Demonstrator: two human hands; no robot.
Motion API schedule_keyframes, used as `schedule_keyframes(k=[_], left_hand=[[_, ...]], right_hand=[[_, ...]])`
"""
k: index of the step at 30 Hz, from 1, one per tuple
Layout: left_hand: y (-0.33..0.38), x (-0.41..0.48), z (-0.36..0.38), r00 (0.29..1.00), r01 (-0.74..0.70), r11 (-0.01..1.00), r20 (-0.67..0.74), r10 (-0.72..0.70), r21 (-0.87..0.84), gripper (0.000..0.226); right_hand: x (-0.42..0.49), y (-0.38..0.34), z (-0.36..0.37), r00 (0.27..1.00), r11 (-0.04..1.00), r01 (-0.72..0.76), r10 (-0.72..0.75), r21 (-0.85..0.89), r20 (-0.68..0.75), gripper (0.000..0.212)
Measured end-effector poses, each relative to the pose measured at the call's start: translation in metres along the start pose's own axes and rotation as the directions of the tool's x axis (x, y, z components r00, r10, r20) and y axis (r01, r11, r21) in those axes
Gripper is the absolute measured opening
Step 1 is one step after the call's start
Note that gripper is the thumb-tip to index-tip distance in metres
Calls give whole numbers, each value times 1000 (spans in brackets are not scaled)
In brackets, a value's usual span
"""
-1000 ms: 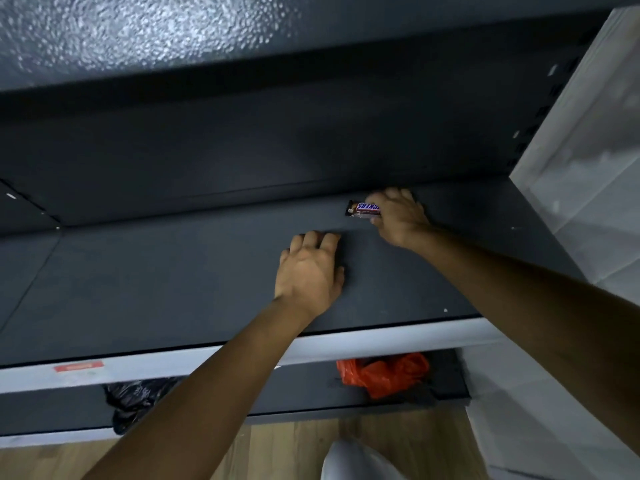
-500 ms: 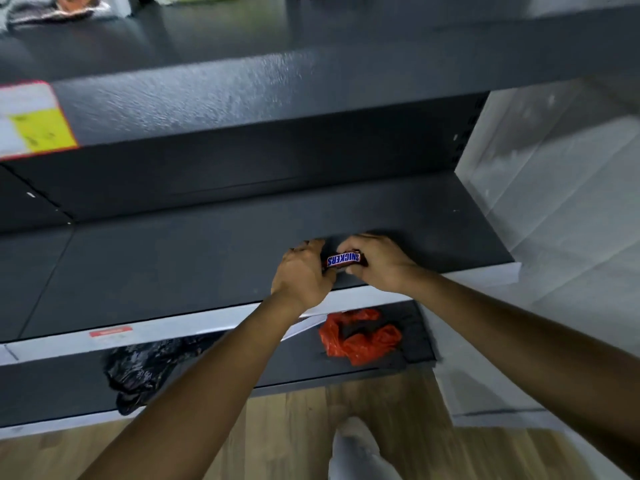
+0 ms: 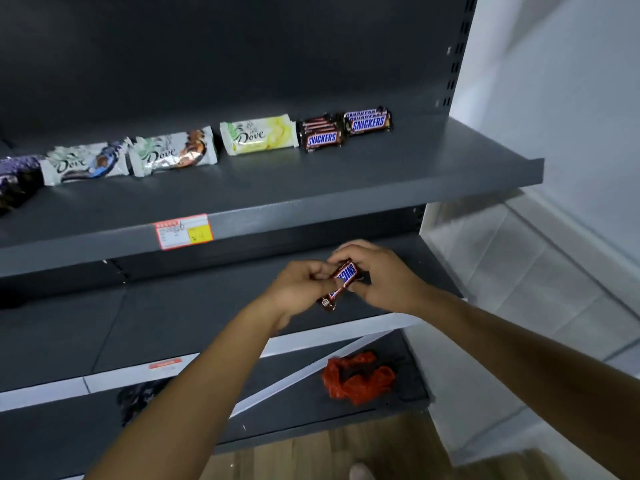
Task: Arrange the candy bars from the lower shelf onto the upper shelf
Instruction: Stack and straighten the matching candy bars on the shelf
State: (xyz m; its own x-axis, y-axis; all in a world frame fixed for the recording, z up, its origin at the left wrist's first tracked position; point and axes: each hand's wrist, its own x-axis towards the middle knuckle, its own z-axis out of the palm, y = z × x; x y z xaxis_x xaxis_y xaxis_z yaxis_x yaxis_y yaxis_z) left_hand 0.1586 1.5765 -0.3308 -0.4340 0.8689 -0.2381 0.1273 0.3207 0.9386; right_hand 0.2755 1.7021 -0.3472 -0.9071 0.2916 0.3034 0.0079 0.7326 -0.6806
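This is a shop aisle. The dark grey metal upper shelf [image 3: 415, 174] meets a slotted grey steel upright [image 3: 457, 46] at its back right corner, as store racking does. A red, white and yellow paper price label [image 3: 183, 231] is stuck on its front lip. Along its back, wrapped goods face front in a row: silver and pale yellow Dove chocolate packs [image 3: 259, 134] with stacked brown Snickers bars [image 3: 322, 133] at the right end. Below it, a white price rail [image 3: 45, 389] carrying a small red tag [image 3: 165, 364] edges the dark grey lower shelf [image 3: 173, 323].
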Motion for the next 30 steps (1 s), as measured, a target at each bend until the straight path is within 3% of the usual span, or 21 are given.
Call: schedule_keyframes(k=[3,8,13,15,20,26,30], left_hand=[[27,-11,-7,998,-41,997,-44,38,-59,18],[66,-17,-16,978,-117,973,-196,77,-199,11],[88,-18,-22,955,-225,894,-270,124,-386,32],[94,-17,-25,944,-274,888,-278,175,-369,45],[104,-16,-35,952,-263,908,-239,190,-327,19],[101,-3,-54,888,-264,953,-424,179,-150,18],[98,11,-64,879,-225,973,-441,182,-47,11]], right_hand=[[3,-20,-20,995,1000,-14,16,22,-95,55],[11,-49,-44,968,971,-99,145,216,-205,61],[23,-67,-55,974,997,-51,62,56,-219,58],[31,-71,-59,967,999,-32,25,-25,-254,51],[46,-74,-67,951,997,-49,26,-67,-308,41],[62,-64,-76,951,995,-83,65,-46,-302,44],[74,-55,-77,955,993,-103,85,-49,-285,44]])
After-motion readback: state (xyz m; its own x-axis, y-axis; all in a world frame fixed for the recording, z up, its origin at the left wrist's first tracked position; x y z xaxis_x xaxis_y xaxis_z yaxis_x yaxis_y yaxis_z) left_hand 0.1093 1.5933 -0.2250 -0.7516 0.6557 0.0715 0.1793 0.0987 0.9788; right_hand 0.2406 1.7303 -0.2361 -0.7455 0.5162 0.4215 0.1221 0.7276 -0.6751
